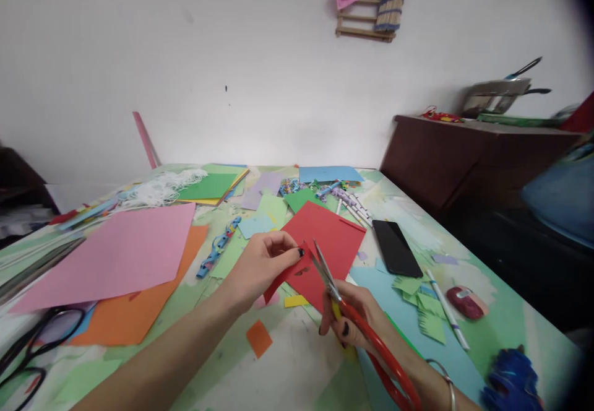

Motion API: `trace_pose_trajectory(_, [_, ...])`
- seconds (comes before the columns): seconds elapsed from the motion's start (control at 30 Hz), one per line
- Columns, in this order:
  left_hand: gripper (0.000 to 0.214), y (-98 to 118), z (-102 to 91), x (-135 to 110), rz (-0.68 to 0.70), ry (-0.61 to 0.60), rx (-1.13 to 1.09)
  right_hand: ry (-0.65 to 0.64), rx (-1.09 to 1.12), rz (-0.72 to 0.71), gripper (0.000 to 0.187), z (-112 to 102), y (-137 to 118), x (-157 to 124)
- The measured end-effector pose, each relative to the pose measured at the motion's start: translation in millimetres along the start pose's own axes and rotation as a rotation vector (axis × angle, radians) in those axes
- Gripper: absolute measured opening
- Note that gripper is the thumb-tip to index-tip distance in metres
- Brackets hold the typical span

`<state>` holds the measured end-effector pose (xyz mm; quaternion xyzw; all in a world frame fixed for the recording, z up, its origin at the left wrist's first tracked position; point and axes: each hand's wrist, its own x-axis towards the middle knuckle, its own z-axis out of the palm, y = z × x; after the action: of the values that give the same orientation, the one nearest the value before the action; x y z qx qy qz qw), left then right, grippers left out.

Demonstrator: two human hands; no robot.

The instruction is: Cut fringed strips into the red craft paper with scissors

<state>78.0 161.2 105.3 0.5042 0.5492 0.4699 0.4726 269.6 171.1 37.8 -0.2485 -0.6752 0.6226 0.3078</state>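
Observation:
My left hand [260, 265] pinches a narrow piece of red paper [275, 286] between thumb and fingers, left of the scissors' tips. My right hand [359, 309] is wrapped round a pair of scissors [366, 330] with red handles and metal blades. The blades are slightly apart and point up and left toward the held paper; whether they touch it I cannot tell. Behind both hands lies a larger red paper sheet [329, 234] on the table. An orange paper square [259, 338] and a yellow paper strip [296, 301] lie below and between the hands.
Pink paper [125, 250] over orange paper [139, 315] covers the left side, near black-handled scissors [34, 346]. A phone [396, 248], fringed green scraps [429, 315], a white marker [448, 309] and a dark blue object [512, 379] lie right. White string [160, 189] is heaped behind.

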Motion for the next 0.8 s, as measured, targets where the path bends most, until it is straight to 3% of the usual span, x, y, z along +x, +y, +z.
trace_pose_trajectory(0.1, [0.011,-6,0.6,0,-0.036,-0.002,-0.010,0.006,-0.030,-0.017,0.052,-1,-2,-1])
trace_pose_trajectory(0.3, [0.014,-13,5.6,2,-0.072,-0.032,-0.183,-0.005,0.040,0.088,0.053,-2,10,-3])
trace_pose_trajectory(0.5, [0.014,-14,8.7,1,-0.112,0.025,-0.194,-0.009,0.047,0.055,0.058,-3,19,-3])
trace_pose_trajectory(0.8, [0.014,-21,7.8,4,-0.103,0.015,-0.241,0.025,0.074,0.098,0.055,-1,23,-6])
